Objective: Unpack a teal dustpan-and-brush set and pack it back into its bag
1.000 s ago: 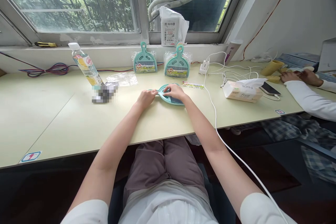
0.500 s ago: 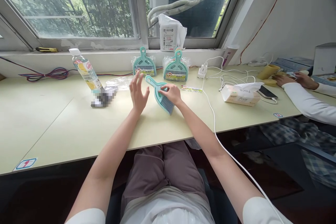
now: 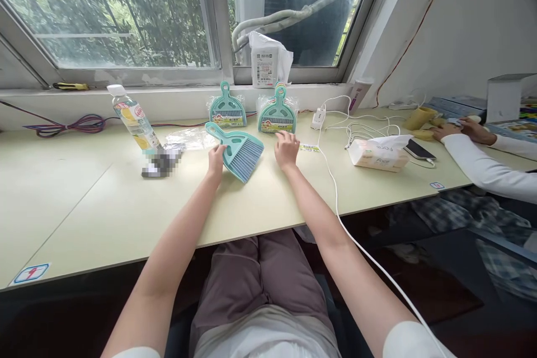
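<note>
My left hand (image 3: 216, 160) is closed on the left edge of a mint-green dustpan (image 3: 229, 139) with a matching small brush nested in it. The brush's blue-grey bristles (image 3: 246, 160) face up toward me, and the looped handle end points to the far left. To the right of it, apart from the set, my right hand (image 3: 287, 150) hovers over the table with its fingers loosely bent and nothing visible in them. A printed label strip (image 3: 309, 147) lies just beyond this hand. Behind stand wrapped dustpan sets, one at the left (image 3: 227, 109) and a stack at the right (image 3: 277, 114).
A tilted bottle (image 3: 136, 120) and clear plastic wrapping (image 3: 191, 139) are at the left. At the right are a tissue pack (image 3: 377, 154), a phone (image 3: 419, 149) and a white cable (image 3: 335, 179) running over the table edge. A co-worker's hands (image 3: 474, 130) work farther right.
My left hand has gone from open to gripping the dustpan. My right hand has let go of the set and moved right. The dustpan has turned so its bristles show more fully.
</note>
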The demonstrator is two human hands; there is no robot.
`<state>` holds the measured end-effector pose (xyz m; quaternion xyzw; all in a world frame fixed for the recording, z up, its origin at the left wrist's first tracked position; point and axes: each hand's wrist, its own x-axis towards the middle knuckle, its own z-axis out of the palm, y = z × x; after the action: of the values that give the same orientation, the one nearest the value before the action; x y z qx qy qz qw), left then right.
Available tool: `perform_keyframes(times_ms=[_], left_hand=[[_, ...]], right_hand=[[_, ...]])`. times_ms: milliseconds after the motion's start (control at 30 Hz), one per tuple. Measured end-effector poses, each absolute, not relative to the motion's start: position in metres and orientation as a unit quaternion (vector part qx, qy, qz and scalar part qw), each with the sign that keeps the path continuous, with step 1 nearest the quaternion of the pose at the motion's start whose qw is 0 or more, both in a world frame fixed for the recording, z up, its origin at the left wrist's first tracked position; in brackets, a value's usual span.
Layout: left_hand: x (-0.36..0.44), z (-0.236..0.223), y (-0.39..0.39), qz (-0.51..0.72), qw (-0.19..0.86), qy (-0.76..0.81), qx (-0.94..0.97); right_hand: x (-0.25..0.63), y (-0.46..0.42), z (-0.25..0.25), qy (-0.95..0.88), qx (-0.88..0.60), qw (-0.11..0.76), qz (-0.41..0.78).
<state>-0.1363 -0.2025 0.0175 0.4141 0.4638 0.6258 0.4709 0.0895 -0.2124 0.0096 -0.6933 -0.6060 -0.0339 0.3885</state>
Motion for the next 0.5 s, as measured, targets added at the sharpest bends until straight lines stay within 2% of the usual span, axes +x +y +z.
perform_keyframes(times_ms=[100, 167, 367, 500], left_hand=[[-0.145, 0.016, -0.198, 0.629, 0.482, 0.485, 0.370], [-0.146, 0.015, -0.198, 0.627, 0.489, 0.494, 0.351], [-0.145, 0.018, -0.203, 0.646, 0.481, 0.491, 0.332], [-0.149, 0.018, -0.200, 0.665, 0.475, 0.501, 0.286]], right_hand=[[0.108, -0.206, 0.002, -0.522, -0.807, 0.277, 0.019], [0.110, -0.204, 0.001, -0.553, -0.794, 0.237, 0.090], [0.075, -0.210, 0.006, -0.751, -0.540, 0.284, 0.253], [0.056, -0.217, 0.005, -0.751, -0.524, 0.293, 0.274]])
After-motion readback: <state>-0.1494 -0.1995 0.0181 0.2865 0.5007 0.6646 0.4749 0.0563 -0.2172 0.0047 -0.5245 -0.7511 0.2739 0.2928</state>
